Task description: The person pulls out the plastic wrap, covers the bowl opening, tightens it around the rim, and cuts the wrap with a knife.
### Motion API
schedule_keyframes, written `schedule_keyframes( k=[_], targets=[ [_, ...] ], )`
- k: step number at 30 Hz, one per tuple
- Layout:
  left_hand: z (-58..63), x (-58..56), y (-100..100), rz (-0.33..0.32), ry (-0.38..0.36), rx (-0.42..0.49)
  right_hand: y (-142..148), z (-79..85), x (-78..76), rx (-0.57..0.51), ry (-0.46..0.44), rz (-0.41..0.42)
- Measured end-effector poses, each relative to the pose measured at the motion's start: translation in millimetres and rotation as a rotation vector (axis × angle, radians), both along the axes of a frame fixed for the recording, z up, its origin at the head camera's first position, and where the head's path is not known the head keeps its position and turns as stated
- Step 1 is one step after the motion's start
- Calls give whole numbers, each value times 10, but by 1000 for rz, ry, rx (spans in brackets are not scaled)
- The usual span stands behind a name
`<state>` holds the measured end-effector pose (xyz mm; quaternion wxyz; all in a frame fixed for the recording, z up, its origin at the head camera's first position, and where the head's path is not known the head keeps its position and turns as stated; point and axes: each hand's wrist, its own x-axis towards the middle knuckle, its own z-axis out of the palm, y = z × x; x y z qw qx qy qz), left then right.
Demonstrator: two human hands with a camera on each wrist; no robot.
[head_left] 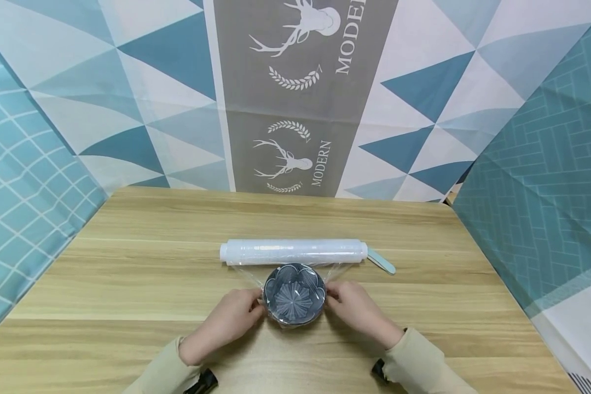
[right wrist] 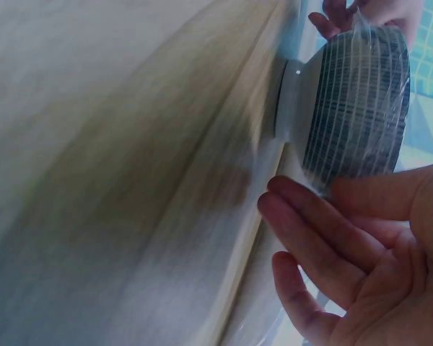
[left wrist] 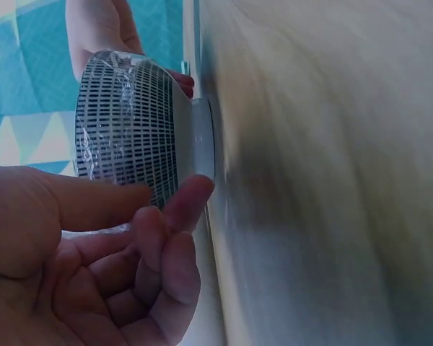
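A dark patterned bowl (head_left: 294, 295) with a flower design inside stands on the table in the head view. Clear cling film (head_left: 337, 269) runs from the roll (head_left: 295, 251) behind it and over its mouth. Wrinkled film clings to the bowl's checked outer wall in both wrist views. At the bowl's left side, my left hand (head_left: 232, 316) pinches the film between thumb and curled fingers, close to the wall. On the opposite side my right hand (head_left: 357, 309) pinches film low beside the bowl, thumb against the wall, other fingers loosely bent.
A slim pale turquoise tool (head_left: 381, 261) lies at the right end of the roll, partly under it. The wooden table (head_left: 152, 262) reaches back to a patterned cloth wall (head_left: 295, 109), with further cloth panels on the left and right.
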<state>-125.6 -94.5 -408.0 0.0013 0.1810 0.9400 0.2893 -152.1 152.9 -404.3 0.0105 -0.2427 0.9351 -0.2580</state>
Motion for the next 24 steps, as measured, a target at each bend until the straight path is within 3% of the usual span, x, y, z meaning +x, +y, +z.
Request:
schedule_keyframes(
  k=[5,13,19,24],
  targets=[
    [19,8,28,10,45,-52,-23,37,21,50,48,2],
    [61,-14,11,84,-55,-16,-13,34,-24,39,4,-49],
    [81,-46,23,65,-64,-25,-44,34,-46,33,35,-52],
    [96,-64,50,52,-30,-66,-71,50,-30,45,42,-41]
  ],
)
